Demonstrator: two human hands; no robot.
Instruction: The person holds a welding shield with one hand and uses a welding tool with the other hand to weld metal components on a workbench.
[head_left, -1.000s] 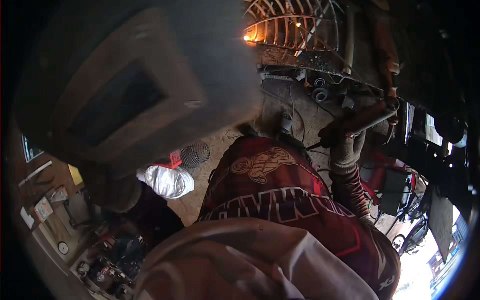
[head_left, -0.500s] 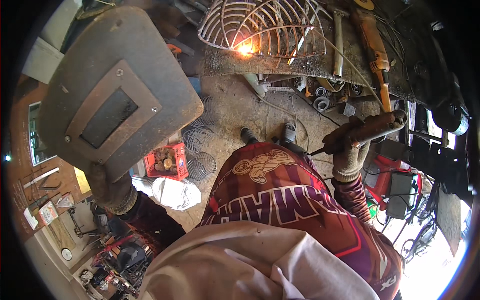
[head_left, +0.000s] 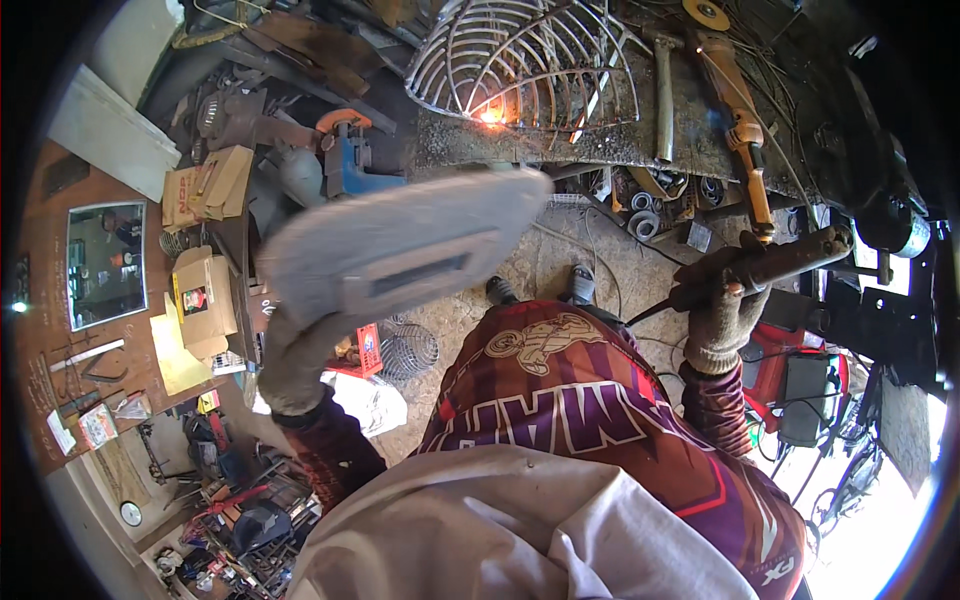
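My gloved left hand point(head_left: 300, 360) grips the lower end of a grey handheld welding shield point(head_left: 410, 235), tilted nearly edge-on and blurred by motion. In my gloved right hand point(head_left: 722, 325) is a welding electrode holder point(head_left: 785, 258), held out to the right with its cable trailing from the rear. A thin rod runs up from the holder's front toward the workbench. On the bench, a rounded cage of bent metal bars point(head_left: 530, 65) lies at the far edge of view. One spot on its near rim glows orange, well apart from both hands.
A hammer point(head_left: 664, 100) and an orange angle grinder point(head_left: 742, 130) lie on the workbench point(head_left: 450, 145), right of the cage. Rings and scrap sit under it. Left stand a blue tool point(head_left: 350, 160) and cardboard boxes point(head_left: 205, 300). A red crate point(head_left: 365, 350) and wire cages point(head_left: 408, 350) rest on the floor.
The welding shield has swung right and tipped from broadside to nearly edge-on, uncovering the boxes and blue tool. My right hand has shifted slightly right with the holder. The orange glow has shrunk.
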